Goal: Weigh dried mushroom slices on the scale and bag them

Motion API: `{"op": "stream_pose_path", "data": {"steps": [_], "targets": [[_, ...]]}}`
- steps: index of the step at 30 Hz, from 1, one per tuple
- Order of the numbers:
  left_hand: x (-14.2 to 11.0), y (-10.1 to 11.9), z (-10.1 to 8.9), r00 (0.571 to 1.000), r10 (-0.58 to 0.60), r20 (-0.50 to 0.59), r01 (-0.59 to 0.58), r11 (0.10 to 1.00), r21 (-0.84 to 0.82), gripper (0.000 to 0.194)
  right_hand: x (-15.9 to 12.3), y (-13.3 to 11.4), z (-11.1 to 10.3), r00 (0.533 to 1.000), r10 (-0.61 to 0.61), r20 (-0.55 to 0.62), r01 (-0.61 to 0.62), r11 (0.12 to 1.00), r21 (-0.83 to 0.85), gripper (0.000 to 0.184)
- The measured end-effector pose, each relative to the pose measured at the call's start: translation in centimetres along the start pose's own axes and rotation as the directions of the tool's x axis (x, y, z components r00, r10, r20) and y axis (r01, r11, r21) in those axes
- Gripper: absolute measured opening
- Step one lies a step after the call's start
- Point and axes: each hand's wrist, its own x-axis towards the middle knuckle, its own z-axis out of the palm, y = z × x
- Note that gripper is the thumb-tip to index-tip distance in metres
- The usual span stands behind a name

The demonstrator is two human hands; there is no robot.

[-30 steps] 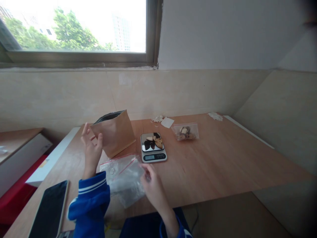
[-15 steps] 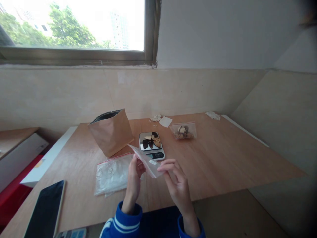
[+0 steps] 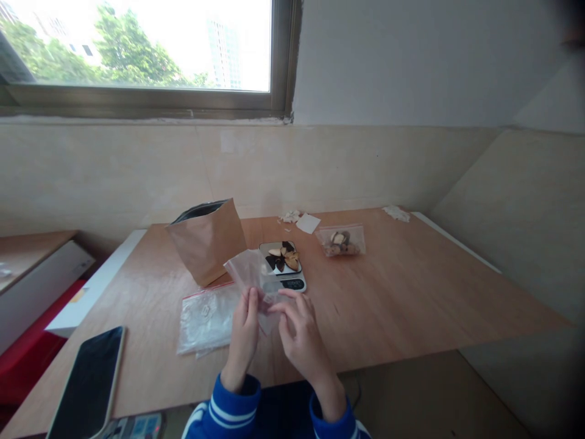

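Both hands hold one small clear zip bag [image 3: 249, 271] upright above the wooden table [image 3: 411, 292]. My left hand [image 3: 244, 332] pinches its left lower edge, my right hand [image 3: 299, 332] its right lower edge. Just behind the bag stands a small digital scale [image 3: 292, 280] with dark and tan nut pieces [image 3: 283, 257] on its platform. A stack of empty clear zip bags [image 3: 205, 317] with red seals lies flat to the left of my hands.
An open brown paper pouch [image 3: 208, 241] stands at the back left. A filled zip bag [image 3: 342, 240] lies behind the scale, paper scraps [image 3: 301, 221] beyond it. A dark phone [image 3: 86, 384] lies at the front left corner, a calculator [image 3: 137, 425] beside it.
My right hand lifted one bag off the stack. My left hand came over from the brown pouch and took its other side. The bag now stands more upright in front of the scale.
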Motion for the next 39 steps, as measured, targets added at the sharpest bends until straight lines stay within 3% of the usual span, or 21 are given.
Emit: {"op": "stream_pose_path", "data": {"steps": [3,5,10,17,21,25,27,30,31,32,36,39], "targets": [[-0.3,0.0,0.4,0.994,0.108,0.005,-0.107,0.986,0.126,0.043,0.0,-0.4,1.4,0.997,0.024,-0.078,-0.026,0.999,-0.023,0.026],[-0.5,0.0,0.7,0.992,0.124,0.037,-0.127,0.985,0.119,0.05,0.1,-0.4,2.3,0.997,0.032,-0.072,-0.025,0.996,0.087,0.025],[-0.8,-0.3,1.0,0.983,-0.03,0.18,0.054,0.99,-0.128,0.065,0.3,0.3,3.6,0.993,0.093,-0.078,-0.058,0.928,0.367,0.02],[-1.0,0.3,1.2,0.966,0.149,0.209,-0.153,0.988,0.004,0.034,0.4,1.7,2.7,0.962,0.173,-0.209,-0.073,0.908,0.414,0.015],[-1.1,0.0,1.7,0.991,0.115,0.071,-0.113,0.993,-0.041,0.029,0.4,1.4,2.1,0.961,0.189,-0.204,-0.085,0.898,0.432,0.019],[-1.1,-0.2,1.6,0.98,0.109,0.167,-0.121,0.991,0.065,0.024,0.2,1.2,2.5,0.952,0.239,-0.19,-0.13,0.879,0.458,0.023],[-1.1,-0.3,1.1,0.981,0.132,0.144,-0.149,0.982,0.118,0.03,0.2,2.0,2.7,0.908,0.346,-0.237,-0.2,0.854,0.48,0.026],[-1.1,-0.4,0.3,0.989,0.145,-0.017,-0.141,0.978,0.156,0.037,0.2,4.2,2.4,0.729,0.579,-0.365,-0.324,0.761,0.561,0.034],[-1.1,-0.4,0.1,0.988,0.146,-0.041,-0.138,0.977,0.16,0.038,0.2,5.0,2.1,0.695,0.625,-0.355,-0.352,0.727,0.59,0.037],[-1.1,-0.3,0.0,0.988,0.148,-0.046,-0.139,0.978,0.159,0.04,0.2,5.6,1.7,0.701,0.644,-0.308,-0.375,0.699,0.609,0.039],[-1.1,0.1,-0.1,0.984,0.136,-0.113,-0.118,0.982,0.151,0.045,0.1,6.3,0.2,0.864,0.501,-0.06,-0.381,0.725,0.573,0.04],[-0.6,0.5,-0.4,0.983,0.086,-0.164,-0.062,0.988,0.144,0.045,0.5,6.2,-0.4,0.893,0.44,-0.093,-0.332,0.784,0.525,0.043]]}}
